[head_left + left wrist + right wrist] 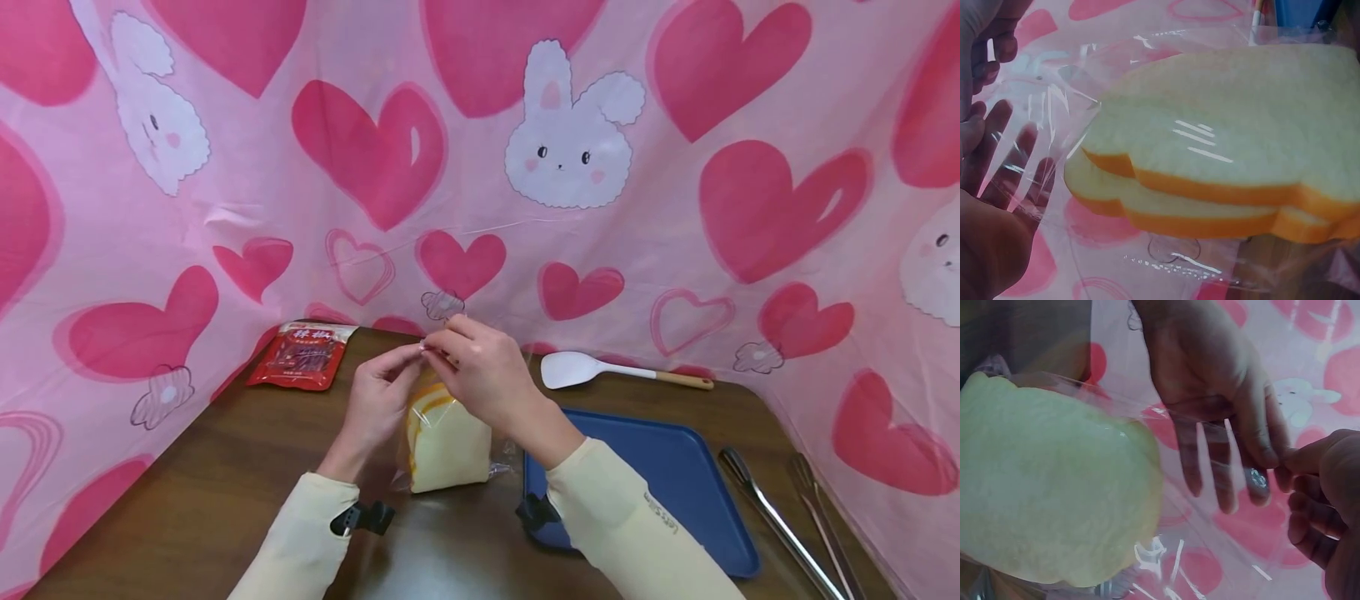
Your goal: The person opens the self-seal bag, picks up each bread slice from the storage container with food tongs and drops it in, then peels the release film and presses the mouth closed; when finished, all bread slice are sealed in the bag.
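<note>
Slices of bread (450,446) with orange-brown crusts stand inside a clear plastic bag (1041,106) on the table. My left hand (377,396) pinches the bag's top between thumb and forefinger. Its other fingers (1007,169) spread out behind the clear film in the left wrist view. Meeting it fingertip to fingertip, my right hand (480,367) pinches the same top edge, its remaining fingers (1310,519) curled. Above the bread the film is drawn up toward both hands, and the bag's lower end lies crumpled beside the bread.
A blue tray (645,467) lies to the right, partly under my right forearm. Behind it is a white spatula (577,369) with a wooden handle. Metal tongs (780,521) rest at the far right. At the back left lies a red packet (303,357). A pink heart-patterned cloth (480,167) surrounds the table.
</note>
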The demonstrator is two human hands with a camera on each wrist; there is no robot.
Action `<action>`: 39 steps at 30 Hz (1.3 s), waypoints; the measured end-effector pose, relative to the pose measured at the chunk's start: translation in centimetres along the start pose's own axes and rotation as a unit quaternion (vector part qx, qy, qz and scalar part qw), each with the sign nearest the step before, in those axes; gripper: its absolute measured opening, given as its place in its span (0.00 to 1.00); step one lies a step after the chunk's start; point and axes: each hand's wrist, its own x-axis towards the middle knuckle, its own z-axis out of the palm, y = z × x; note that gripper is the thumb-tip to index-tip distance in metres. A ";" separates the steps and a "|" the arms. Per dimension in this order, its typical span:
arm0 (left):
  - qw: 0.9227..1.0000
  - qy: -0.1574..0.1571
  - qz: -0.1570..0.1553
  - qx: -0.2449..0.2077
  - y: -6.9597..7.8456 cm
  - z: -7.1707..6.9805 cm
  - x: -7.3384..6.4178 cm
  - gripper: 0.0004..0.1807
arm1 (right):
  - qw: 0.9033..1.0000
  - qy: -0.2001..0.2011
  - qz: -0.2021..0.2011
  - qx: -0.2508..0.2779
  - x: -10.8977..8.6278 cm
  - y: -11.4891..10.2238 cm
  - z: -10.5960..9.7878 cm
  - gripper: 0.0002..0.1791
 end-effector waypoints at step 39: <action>0.982 -0.084 0.108 0.130 0.5 -0.7 0.0 0.14 | 0.994 0.029 0.105 0.004 -1.9 -1.8 0.0 0.08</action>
